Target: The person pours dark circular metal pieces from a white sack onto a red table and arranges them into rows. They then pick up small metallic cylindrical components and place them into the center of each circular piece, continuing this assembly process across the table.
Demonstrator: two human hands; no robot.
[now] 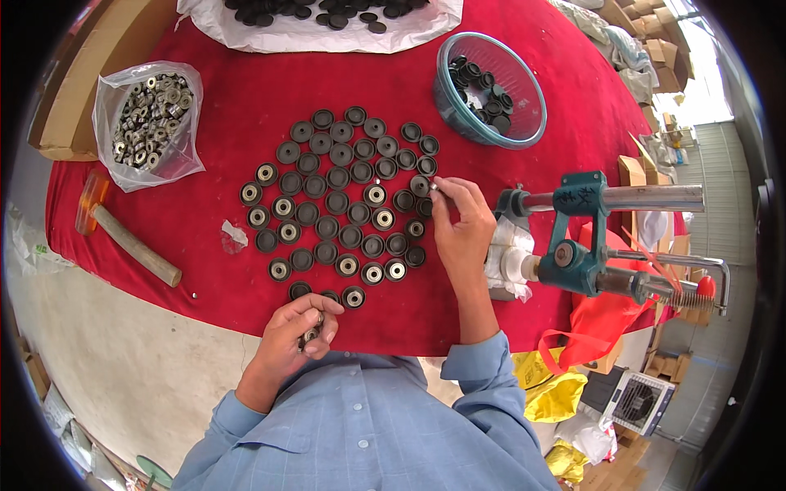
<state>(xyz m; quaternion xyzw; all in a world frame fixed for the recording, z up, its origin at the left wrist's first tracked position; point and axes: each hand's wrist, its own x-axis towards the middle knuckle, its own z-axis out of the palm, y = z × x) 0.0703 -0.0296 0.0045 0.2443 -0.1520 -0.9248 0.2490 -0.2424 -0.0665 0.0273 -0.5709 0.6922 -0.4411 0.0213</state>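
Observation:
Black round caps [337,201] lie in a loose cluster on the red cloth, hollow side up. Several of them have a shiny metal bearing [383,218] seated inside. My right hand [463,227] pinches a small bearing [435,186] between thumb and fingertips, just over a cap at the cluster's right edge. Down at the near edge, my left hand [282,337] is curled around a few bearings [309,334], close beside the lowest caps. Its fingers partly hide how many it holds.
A plastic bag of bearings [155,123] lies left, near a hammer [135,244]. A clear blue basin [530,123] holds black caps; more lie on a white sheet [286,39] at the far edge. The green hand press [580,237] stands right, beside a red bag [602,323].

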